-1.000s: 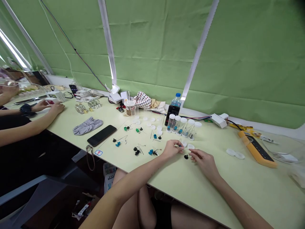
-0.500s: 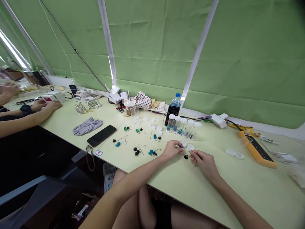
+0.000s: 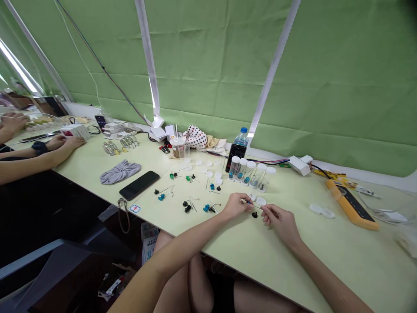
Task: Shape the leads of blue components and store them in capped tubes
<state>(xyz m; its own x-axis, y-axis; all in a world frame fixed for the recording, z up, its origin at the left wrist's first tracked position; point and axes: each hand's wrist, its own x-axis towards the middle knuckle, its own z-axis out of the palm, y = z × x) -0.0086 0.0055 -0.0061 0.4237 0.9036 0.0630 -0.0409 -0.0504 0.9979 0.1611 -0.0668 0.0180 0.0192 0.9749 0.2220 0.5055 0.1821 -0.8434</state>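
My left hand [image 3: 238, 205] is closed in a pinch on a small blue part [image 3: 249, 201] with a thin bent wire beside it. Facing it, my right hand [image 3: 280, 222] pinches the end of a thin metal rod [image 3: 257, 206] that reaches toward the blue part. Whether rod and part touch is too small to tell. Below the rod, a small black knob [image 3: 254, 214] lies on the table [image 3: 293, 269]. White round caps [image 3: 261, 201] lie just behind my fingers. Further back stand several clear tubes [image 3: 246, 174] with white lids, holding blue pieces and thin rods.
To the left lie small groups of blue, green and black parts [image 3: 161, 197] with bent rods. A phone [image 3: 139, 185] and a grey cloth [image 3: 120, 172] are further left. An orange power strip [image 3: 352, 204] lies right; a bottle [image 3: 241, 137] stands behind. Another person's hands [image 3: 65, 144] hold a box.
Both hands keep nearly the same place, with the left fingers shifted slightly and the rod showing more plainly between them. At far left, the other person's hands and box have moved a little.
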